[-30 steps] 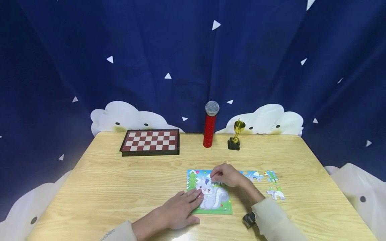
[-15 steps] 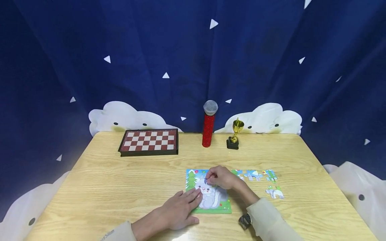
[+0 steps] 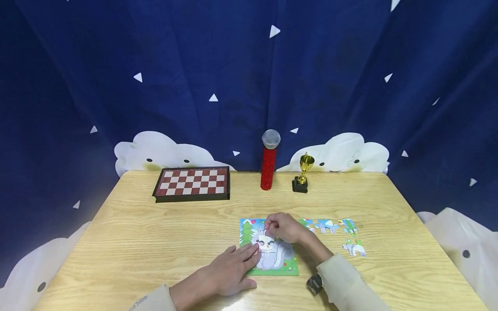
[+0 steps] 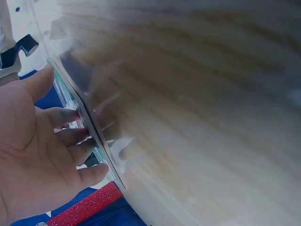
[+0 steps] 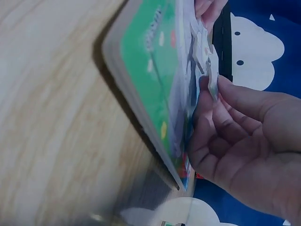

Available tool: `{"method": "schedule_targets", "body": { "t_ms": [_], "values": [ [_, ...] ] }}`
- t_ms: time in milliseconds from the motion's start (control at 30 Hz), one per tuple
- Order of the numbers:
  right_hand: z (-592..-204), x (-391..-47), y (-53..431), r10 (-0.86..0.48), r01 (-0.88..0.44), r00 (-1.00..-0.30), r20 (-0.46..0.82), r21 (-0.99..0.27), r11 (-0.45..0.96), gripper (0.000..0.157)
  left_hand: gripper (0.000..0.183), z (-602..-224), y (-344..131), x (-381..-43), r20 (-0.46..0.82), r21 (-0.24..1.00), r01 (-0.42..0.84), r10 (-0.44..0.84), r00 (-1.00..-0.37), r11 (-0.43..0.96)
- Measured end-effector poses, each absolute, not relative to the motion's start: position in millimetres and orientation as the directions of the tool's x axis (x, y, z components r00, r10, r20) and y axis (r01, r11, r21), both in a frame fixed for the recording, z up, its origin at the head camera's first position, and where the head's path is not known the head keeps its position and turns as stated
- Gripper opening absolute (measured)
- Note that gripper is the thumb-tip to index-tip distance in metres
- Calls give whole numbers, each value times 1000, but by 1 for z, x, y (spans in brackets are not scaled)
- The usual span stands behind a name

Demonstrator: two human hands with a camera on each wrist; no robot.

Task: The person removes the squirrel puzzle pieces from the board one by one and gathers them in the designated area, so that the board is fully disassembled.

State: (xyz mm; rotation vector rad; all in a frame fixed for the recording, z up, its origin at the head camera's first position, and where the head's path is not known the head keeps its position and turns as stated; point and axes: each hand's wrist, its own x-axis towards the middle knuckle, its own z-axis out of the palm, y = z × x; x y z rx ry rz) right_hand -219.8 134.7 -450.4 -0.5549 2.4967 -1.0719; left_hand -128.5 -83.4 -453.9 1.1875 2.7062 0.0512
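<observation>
A jigsaw puzzle (image 3: 247, 233) with a squirrel-like animal, a fir tree and a green border lies on the table. My left hand (image 3: 231, 271) rests on its lower left, fingers extended over the picture. Above the animal's head, my right hand (image 3: 285, 229) pinches a puzzle piece (image 5: 213, 77) between thumb and index finger. The right wrist view shows this piece tilted up from the board, close beside another raised white piece edge (image 5: 200, 47). A whitish patch with face markings shows just below those fingers in the head view. The palm hides the puzzle's upper right.
Several loose puzzle pieces (image 3: 354, 247) lie right of the puzzle. Along the back stand a red microphone (image 3: 268, 168) and a small gold trophy (image 3: 303, 172). A red and white chessboard (image 3: 192, 181) lies back left. Behind the table (image 3: 155, 242) hangs a dark blue curtain (image 3: 194, 65).
My right hand has shifted slightly left to the animal's head, and the picture below its fingers now looks whiter and altered. My left hand stays in place.
</observation>
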Motion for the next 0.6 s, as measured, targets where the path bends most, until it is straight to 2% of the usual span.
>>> {"method": "schedule_targets", "body": {
  "t_ms": [600],
  "values": [
    [-443,-221,181,-515,-190,-842,-158,-808,558,6,69,-455,-82,-129,-149,87,731,735,-662,676]
  ]
}}
